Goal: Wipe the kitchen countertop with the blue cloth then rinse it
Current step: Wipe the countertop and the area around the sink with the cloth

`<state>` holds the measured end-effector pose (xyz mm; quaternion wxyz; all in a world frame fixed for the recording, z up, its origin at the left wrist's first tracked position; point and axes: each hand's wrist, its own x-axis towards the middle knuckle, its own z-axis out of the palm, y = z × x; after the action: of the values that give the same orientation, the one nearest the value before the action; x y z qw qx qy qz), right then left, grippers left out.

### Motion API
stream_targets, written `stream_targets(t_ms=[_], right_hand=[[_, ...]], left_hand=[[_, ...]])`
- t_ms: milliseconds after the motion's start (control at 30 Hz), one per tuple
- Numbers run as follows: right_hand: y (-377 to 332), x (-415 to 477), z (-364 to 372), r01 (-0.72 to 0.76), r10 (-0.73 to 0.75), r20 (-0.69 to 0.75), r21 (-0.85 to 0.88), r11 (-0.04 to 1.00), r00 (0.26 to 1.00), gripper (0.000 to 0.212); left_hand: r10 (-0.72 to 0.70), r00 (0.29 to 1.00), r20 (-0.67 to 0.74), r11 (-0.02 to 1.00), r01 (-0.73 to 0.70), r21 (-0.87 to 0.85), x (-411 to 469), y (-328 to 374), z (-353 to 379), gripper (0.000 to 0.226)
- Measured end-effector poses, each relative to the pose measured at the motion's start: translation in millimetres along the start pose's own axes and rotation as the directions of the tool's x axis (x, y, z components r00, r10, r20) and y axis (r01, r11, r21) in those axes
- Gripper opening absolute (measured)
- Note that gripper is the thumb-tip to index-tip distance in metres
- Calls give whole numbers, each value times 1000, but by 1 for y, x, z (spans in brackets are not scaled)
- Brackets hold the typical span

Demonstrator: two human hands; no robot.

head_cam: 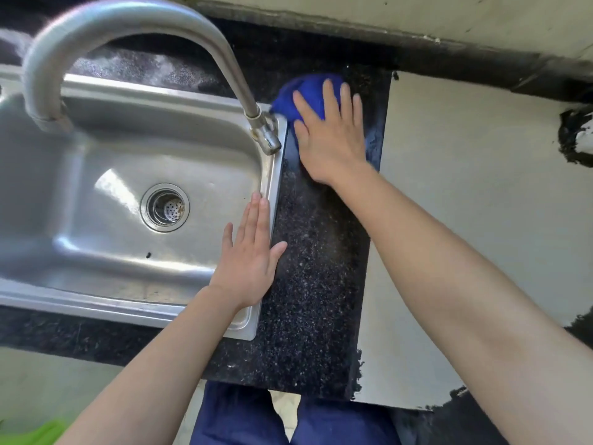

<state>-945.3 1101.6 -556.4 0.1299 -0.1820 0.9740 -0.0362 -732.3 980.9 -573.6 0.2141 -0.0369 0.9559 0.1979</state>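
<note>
Blue cloth (307,91) sits at the far end of the dark speckled countertop (316,284), just beside the faucet (128,24) base, pinned under the right hand (330,136) with fingers straight and pressing flat, not curled round it. Left hand (250,261) lies flat with straight fingers on the sink (271,187) rim, holding nothing. The cloth looks soft, light and limp, likely damp. For rinsing, best to gather it in a fist. It's bunched with no clear long axis; the visible part pokes past the fingertips toward the back wall.
</note>
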Motion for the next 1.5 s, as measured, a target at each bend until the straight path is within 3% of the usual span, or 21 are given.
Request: stream_targets(t_ms=[200, 400, 600, 700, 800, 900, 1033, 1300, 1400, 1500], right_hand=[[3, 40, -16, 5, -13, -46, -182, 983, 999, 57], [74, -12, -8, -180, 171, -122, -65, 982, 978, 56], [37, 39, -17, -338, 341, -118, 47, 940, 933, 54], [42, 16, -9, -235, 236, -117, 21, 972, 965, 55], [41, -70, 18, -101, 116, -160, 100, 990, 980, 52], [29, -160, 41, -32, 45, -110, 122, 992, 993, 50], [47, -154, 36, 113, -110, -37, 76, 991, 993, 52], [44, 20, -12, -139, 136, 34, 99, 985, 990, 58], [29, -14, 8, -93, 96, -15, 132, 987, 995, 58], [18, -105, 38, 0, 15, -87, 171, 985, 996, 55]], left_hand=[[1, 1000, 2, 1000, -1, -19, 2, -1, 0, 72], [18, 1000, -6, 999, -19, -36, 1, -3, 1, 72], [18, 1000, 1, 999, -18, -49, 3, -1, 0, 71], [21, 1000, 1, 999, -21, -40, 4, -3, 1, 71], [5, 1000, -16, 1000, -5, -21, 1, -4, 1, 72], [-10, 1000, -9, 1000, 10, -6, 2, -2, 0, 74], [-38, 999, -5, 999, 38, 18, 2, 1, -3, 76], [-86, 996, -11, 990, 87, 110, 2, 8, -5, 75], [-87, 996, -14, 983, 88, 162, 1, 9, -5, 76], [-96, 995, -42, 979, 102, 175, -2, 6, -4, 76]])
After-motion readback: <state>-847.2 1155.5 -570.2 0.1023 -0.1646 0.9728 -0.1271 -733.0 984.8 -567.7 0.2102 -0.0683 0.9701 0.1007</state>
